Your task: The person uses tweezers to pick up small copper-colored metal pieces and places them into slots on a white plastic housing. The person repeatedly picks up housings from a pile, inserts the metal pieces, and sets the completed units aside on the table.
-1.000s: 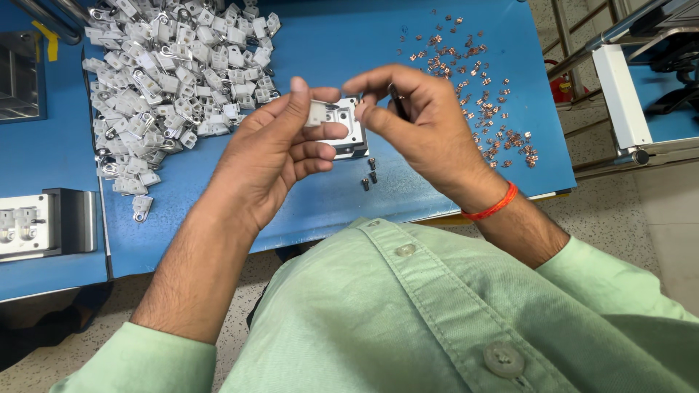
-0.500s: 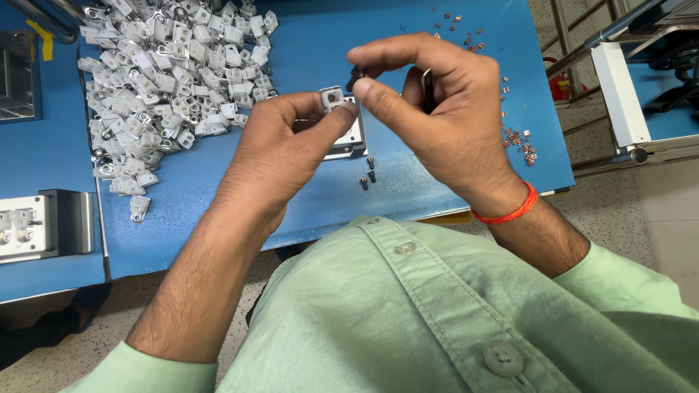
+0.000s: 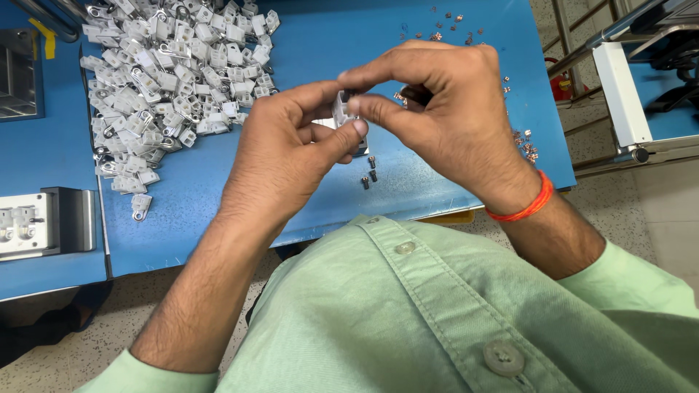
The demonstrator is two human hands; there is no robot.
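both hands pinch one small white plastic part (image 3: 341,108) above the blue table (image 3: 306,196).

the part sits between the fingertips, lifted off the tabletop and mostly hidden by them, so its shape is hard to make out. the left hand (image 3: 287,156) grips it from below with thumb and forefinger closed against it, and the right hand (image 3: 444,120) comes in from above, its thumb and forefinger pressed together on the same piece; the two hands touch there. a red thread band (image 3: 526,206) circles the right wrist. just under the hands lie a few small dark screws (image 3: 369,173). to the left spreads a big heap of white plastic parts (image 3: 164,80), and to the right a scatter of tiny copper-coloured bits (image 3: 526,145). a grey metal fixture (image 3: 44,222) sits at the far left edge.
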